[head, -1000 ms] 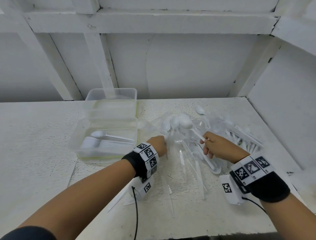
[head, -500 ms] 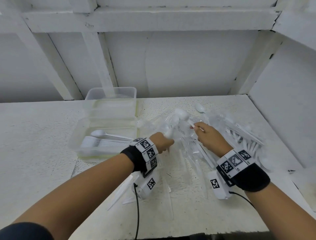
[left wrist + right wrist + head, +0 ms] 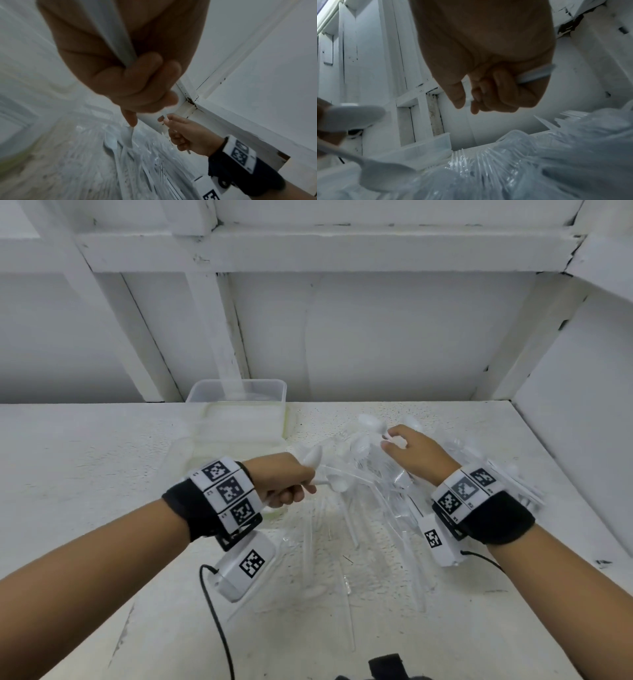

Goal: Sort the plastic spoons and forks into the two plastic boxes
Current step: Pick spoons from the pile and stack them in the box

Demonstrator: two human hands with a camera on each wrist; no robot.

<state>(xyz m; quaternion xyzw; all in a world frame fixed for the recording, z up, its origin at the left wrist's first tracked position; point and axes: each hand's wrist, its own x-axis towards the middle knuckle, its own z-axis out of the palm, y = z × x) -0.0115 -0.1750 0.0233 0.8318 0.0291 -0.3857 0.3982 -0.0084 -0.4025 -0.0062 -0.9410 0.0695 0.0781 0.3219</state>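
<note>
Spoon (image 3: pixel 371 424) now higher, between right fingers (image 3: pixel 394 440)

Since 1 s ago, right hand (image 3: pixel 416 455) has lifted its spoon (image 3: pixel 372 424) off the pile (image 3: pixel 387 491) & moved toward the table's back edge, bowl now raised. Left hand (image 3: pixel 281 481) has pulled back w/ two spoons (image 3: pixel 313 457), bowls clear of the pile.

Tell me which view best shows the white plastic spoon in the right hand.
Head view: the white plastic spoon shows its bowl beyond the right hand. The right wrist view shows only the handle; the left wrist view shows a thin, distant handle.
</note>
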